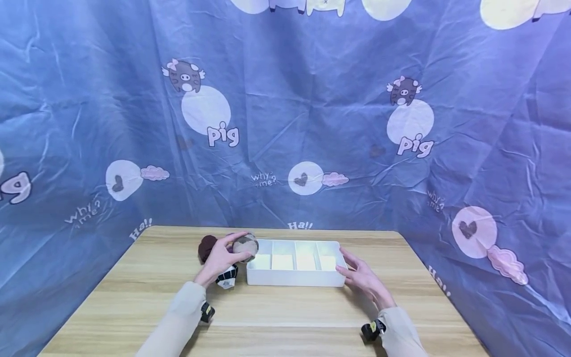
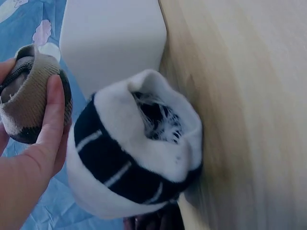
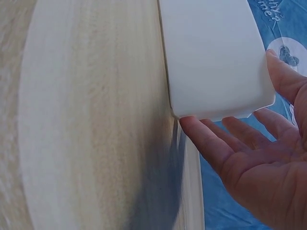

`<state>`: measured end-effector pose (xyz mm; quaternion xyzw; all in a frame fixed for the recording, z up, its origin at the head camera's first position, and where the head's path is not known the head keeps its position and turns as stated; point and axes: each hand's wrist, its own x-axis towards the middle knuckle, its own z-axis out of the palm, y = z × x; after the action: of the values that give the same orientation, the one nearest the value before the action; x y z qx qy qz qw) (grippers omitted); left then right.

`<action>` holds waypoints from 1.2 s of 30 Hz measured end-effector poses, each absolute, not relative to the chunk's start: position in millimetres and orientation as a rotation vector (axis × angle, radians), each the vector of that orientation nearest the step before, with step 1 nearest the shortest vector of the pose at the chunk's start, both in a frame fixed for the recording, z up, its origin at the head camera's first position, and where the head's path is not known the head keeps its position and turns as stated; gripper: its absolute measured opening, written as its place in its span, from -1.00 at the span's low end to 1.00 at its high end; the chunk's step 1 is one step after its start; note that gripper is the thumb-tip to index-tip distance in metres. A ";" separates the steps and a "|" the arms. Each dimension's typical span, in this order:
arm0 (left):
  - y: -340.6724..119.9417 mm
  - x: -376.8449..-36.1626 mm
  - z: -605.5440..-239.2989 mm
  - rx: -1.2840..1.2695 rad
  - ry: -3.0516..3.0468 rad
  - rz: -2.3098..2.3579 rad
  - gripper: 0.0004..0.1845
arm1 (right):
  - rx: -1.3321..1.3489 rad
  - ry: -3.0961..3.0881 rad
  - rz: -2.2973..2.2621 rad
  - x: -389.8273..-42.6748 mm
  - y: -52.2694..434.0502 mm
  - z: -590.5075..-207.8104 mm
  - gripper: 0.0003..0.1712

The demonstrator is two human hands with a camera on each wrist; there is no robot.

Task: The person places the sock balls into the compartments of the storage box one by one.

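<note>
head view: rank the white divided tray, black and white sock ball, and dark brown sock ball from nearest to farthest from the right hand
1. White plastic divided tray, touching the right hand at its right end.
2. Black and white rolled sock ball, just off the tray's left end.
3. Dark brown sock ball, farthest left, behind the left hand.

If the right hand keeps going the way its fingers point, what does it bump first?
Probably the white box: the right hand has straight fingers at its right end, seemingly touching it already.
</note>
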<state>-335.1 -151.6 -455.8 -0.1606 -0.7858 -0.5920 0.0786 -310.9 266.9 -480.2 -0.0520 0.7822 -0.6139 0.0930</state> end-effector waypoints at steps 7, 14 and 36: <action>-143.1 -339.9 -462.1 -0.527 -2.411 -1.646 -0.33 | -0.168 2.318 -1.821 -310.4 266.0 -481.7 -0.13; -134.2 -346.3 -462.9 -0.480 -2.427 -1.493 -0.31 | -0.169 2.299 -1.843 -310.8 265.3 -483.1 -0.12; -117.1 -354.6 -473.9 -0.597 -2.457 -1.166 -0.31 | -0.134 2.318 -1.840 -317.6 263.3 -483.7 -0.13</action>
<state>-354.6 -117.1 -473.9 -0.2109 -0.8683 -0.4122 0.1777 -317.6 263.3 -483.7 -0.0450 0.7793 -0.6186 0.0894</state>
